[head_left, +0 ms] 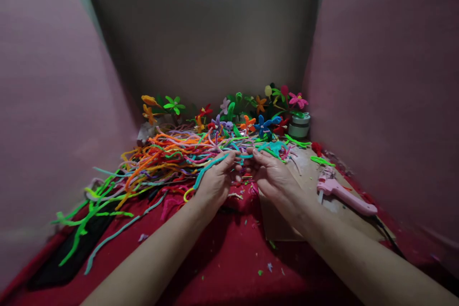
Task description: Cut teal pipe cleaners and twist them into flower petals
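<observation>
A turquoise pipe cleaner (pixel 209 166) stretches between my two hands above the middle of the red cloth. My left hand (pixel 219 178) pinches it between thumb and fingers, and its loose end hangs down to the left over my wrist. Close on the right, my right hand (pixel 268 172) pinches the same strand, with the other fingers curled beneath. The two hands are a short gap apart. Behind them lies a large loose pile of coloured pipe cleaners (pixel 168 153).
Pipe-cleaner flowers (pixel 263 125) stand along the back, beside a small jar (pixel 299 125). A pink glue gun (pixel 346 193) with a black cord rests on a cardboard sheet (pixel 283 222) at right. A black mat (pixel 68 253) lies at left on the red cloth (pixel 215 258).
</observation>
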